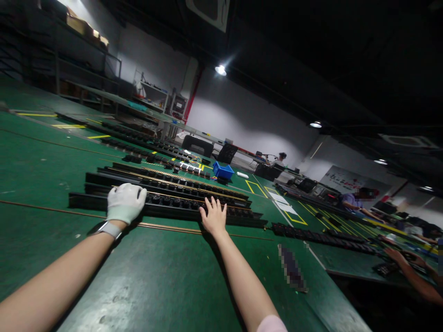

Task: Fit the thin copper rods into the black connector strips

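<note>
A long black socket strip [173,205] lies across the green table [155,276], the nearest of several parallel black strips. My left hand [125,202], in a white glove with a watch at the wrist, rests on top of the strip near its left end, fingers curled over it. My right hand [214,216] is bare and lies flat with fingers spread on the strip's near edge, toward the middle. A thin brass-coloured rod [166,227] runs along the table just in front of the strip, beneath both wrists.
More black strips [166,182] lie behind, and another strip [321,237] to the right. A blue bin [223,170] sits farther back. Yellow tape marks [294,216] cross the table. Other people work at the right; someone's hands [398,256] are at the table's edge. Shelving stands at back left.
</note>
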`<state>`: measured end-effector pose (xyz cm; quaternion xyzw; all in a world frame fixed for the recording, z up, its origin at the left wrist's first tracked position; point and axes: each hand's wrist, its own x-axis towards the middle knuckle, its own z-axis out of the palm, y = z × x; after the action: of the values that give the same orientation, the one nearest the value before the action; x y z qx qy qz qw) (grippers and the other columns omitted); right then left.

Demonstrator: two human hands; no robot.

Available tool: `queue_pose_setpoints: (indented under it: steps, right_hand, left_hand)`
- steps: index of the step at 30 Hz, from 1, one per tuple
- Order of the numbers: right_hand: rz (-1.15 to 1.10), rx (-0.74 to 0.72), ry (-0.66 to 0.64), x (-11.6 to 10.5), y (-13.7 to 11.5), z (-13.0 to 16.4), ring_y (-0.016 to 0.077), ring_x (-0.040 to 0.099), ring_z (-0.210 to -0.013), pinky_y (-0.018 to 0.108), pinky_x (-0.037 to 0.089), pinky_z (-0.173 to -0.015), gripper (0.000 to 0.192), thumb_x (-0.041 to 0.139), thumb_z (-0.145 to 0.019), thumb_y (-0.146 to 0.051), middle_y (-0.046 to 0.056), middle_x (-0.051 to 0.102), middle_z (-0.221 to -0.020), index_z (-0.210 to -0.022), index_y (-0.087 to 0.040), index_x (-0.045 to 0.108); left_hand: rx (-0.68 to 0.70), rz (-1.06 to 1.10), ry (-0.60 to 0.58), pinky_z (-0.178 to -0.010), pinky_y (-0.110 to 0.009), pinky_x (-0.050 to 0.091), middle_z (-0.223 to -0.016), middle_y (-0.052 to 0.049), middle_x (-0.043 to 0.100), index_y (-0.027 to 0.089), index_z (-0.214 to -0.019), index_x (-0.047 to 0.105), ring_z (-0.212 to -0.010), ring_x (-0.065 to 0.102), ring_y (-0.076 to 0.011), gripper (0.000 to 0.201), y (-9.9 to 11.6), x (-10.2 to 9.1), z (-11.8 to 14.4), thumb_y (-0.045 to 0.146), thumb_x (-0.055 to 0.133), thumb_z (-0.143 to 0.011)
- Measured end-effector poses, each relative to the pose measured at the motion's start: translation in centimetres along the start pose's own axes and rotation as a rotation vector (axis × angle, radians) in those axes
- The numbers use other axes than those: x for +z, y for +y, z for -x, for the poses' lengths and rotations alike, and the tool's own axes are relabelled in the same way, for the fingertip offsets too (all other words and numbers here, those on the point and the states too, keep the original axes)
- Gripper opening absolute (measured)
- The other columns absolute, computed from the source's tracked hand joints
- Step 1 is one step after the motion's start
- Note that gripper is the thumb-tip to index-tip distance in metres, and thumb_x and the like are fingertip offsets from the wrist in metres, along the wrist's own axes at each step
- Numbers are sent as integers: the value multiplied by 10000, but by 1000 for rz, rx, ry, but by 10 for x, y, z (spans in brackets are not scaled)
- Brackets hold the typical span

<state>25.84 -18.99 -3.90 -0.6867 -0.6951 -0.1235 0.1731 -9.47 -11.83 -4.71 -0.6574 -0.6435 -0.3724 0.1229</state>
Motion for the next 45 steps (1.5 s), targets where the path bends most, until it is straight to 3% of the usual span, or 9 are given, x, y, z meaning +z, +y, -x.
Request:
queue_pose_setpoints:
  steps: [7, 10, 14, 17, 28, 34, 37, 40, 45]
  right_hand:
    - [-57, -54, 98, -7, 2, 2, 343, 273, -1652, 648, 151, -1328, 573, 469, -1147, -515, 88, 376, -1778, -1682, -307, 469]
    - [-170, -202, 150, -12, 0, 11, 285, 473, -1504, 499, 339, -1258, 422, 471, -1159, -396, 124, 572, -1614, -1523, -254, 629]
    - [-229, -483, -79, -16, -7, 29, 223, 633, -1128, 353, 473, -979, 192, 601, -1125, -361, 76, 729, -1204, -1190, -249, 743]
    - [-154, -582, -196, -15, -13, 39, 217, 612, -1081, 337, 438, -921, 140, 684, -1094, -363, 57, 722, -1161, -1137, -240, 735]
    - [166, -558, -223, -10, -30, 49, 285, 592, -1013, 390, 455, -904, 243, 465, -1051, -82, 150, 691, -1118, -1101, -161, 690]
    - [-90, -457, -274, -24, -25, 45, 230, 628, -1006, 318, 461, -886, 384, 483, -954, 10, 104, 711, -1151, -1256, -180, 624]
    - [-204, -458, -260, -32, -25, 41, 212, 654, -1088, 303, 468, -938, 341, 510, -1032, -80, 88, 719, -1231, -1325, -217, 620]
    - [-208, -449, -227, -39, -23, 34, 203, 675, -1066, 288, 480, -879, 237, 530, -1112, -232, 57, 729, -1191, -1290, -270, 681]
    - [-248, -384, -111, -45, -12, 15, 188, 693, -1086, 261, 486, -811, 236, 588, -1079, -221, 26, 745, -1165, -1207, -322, 758]
  left_hand:
    - [-1, 76, 37, -996, -457, 375, -1011, -140, 735, 221, -846, 688, -1103, 576, -312, 409, 2, -1, 4, 460, 408, -1025]
    - [-11, 123, 53, -1039, -481, 364, -1055, -147, 741, 230, -891, 701, -1148, 583, -327, 413, 2, 1, 5, 468, 395, -1032]
    - [-1, 140, 70, -1080, -503, 351, -1127, -140, 750, 240, -963, 714, -1202, 588, -338, 399, 1, 2, 6, 464, 394, -1042]
    - [2, 139, 85, -1104, -518, 342, -1137, -136, 754, 243, -968, 713, -1209, 595, -341, 381, 1, 3, 6, 455, 405, -1044]
    - [15, 121, 88, -1145, -543, 324, -1121, -129, 775, 248, -938, 727, -1196, 608, -334, 384, 4, 0, 8, 433, 411, -1052]
    - [2, 158, 119, -1166, -572, 286, -1188, -131, 786, 246, -999, 751, -1252, 606, -348, 376, 4, -6, 9, 407, 417, -1063]
    - [-24, 191, 140, -1132, -538, 333, -1227, -144, 784, 227, -1088, 771, -1257, 624, -350, 407, -1, -9, 8, 395, 402, -1065]
    - [-63, 224, 163, -1069, -464, 401, -1208, -140, 797, 208, -1107, 788, -1199, 668, -319, 462, -10, -12, 8, 388, 364, -1076]
    - [-140, 257, 222, -1048, -408, 439, -1245, -103, 804, 220, -1118, 790, -1212, 677, -287, 492, -26, -23, 7, 365, 322, -1081]
